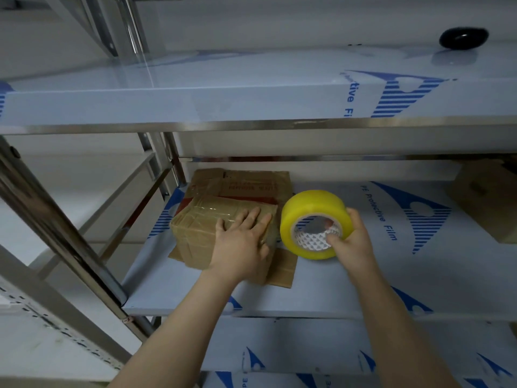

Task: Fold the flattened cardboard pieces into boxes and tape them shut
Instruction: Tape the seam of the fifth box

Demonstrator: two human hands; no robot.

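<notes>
A small cardboard box (195, 224), folded up and wrapped in shiny clear tape, sits just left of the frame's centre on the middle shelf (363, 278) of a steel rack. It rests on a stack of flattened cardboard pieces (251, 183), which stick out behind it toward the back of the shelf and under its near right corner. The left hand (242, 243) lies palm down on the box top near its right edge, fingers straight and slightly spread, pressing rather than gripping. Just to the right of the box, the right hand (352, 242) holds a fat roll of yellow tape (307, 204) upright on its edge, the thumb hooked into the white printed core and the other fingers curled over the outer rim. The roll stands close beside the box's right side (whether the two touch cannot be told). The shelf surfaces carry pale protective film with blue lettering and striped logos. On the upper shelf (223, 96), at the upper right of the frame, lies a round black object (463, 37). Another brown box (486, 200) sits at the right edge, well apart from the hands, and a shiny steel post (56, 219) runs diagonally along the left.
</notes>
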